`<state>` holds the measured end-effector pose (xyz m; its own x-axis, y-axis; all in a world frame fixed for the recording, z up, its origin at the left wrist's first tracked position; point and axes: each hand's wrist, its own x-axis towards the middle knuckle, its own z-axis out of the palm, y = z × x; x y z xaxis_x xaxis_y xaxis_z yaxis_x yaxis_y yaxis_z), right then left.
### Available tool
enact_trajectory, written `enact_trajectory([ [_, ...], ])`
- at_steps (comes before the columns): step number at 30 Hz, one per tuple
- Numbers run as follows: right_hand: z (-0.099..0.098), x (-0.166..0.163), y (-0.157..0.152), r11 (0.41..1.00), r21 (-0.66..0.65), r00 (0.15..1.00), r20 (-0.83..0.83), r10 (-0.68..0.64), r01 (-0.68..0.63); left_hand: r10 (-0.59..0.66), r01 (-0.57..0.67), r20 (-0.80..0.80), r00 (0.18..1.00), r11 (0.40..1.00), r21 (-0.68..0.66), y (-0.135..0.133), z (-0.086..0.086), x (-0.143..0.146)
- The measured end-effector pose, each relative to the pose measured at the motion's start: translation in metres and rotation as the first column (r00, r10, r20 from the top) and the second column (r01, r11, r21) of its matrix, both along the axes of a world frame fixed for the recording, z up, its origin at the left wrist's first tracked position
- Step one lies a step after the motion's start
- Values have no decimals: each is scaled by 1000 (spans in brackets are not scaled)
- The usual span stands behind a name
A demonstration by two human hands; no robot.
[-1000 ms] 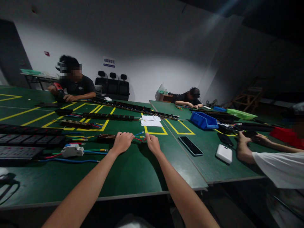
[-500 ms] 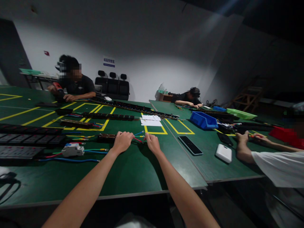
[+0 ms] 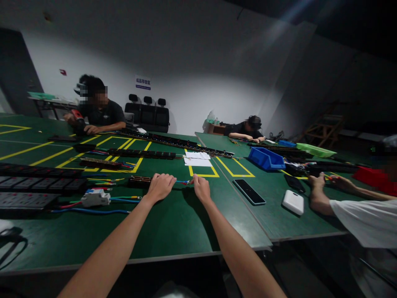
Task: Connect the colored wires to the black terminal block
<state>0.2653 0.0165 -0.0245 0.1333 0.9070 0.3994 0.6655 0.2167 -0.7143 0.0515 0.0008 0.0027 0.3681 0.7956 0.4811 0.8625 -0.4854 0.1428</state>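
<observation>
My left hand (image 3: 160, 187) is closed at the right end of a narrow dark strip with copper-coloured bars (image 3: 139, 181), fingers curled over its wires. From under those fingers a short bundle of wires (image 3: 182, 182), mostly blue, runs to the right, nearly straight. At its tips my right hand (image 3: 201, 188) has its fingers pinched together. The tips are partly hidden by the fingers. Left of my hands lies a white breaker-like block (image 3: 95, 198) with green and blue leads, beside black power strips (image 3: 29, 200).
A phone (image 3: 249, 191), a white box-shaped device (image 3: 293, 202) and a blue bin (image 3: 266, 158) lie to the right. White papers (image 3: 197, 159) lie beyond my hands on the green table (image 3: 173, 231). Co-workers sit across and at right, one holding a red drill (image 3: 78, 116).
The wires between my hands were fanned out, with a red one in front; now they run together in a straighter line. My right hand has shifted slightly right.
</observation>
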Motion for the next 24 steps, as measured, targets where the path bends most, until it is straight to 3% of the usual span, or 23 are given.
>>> enact_trajectory([
  [24,2,-1,-1,999,-50,1000,18,12,-11,-6,6,-4,1000,1000,8,0,0,-1],
])
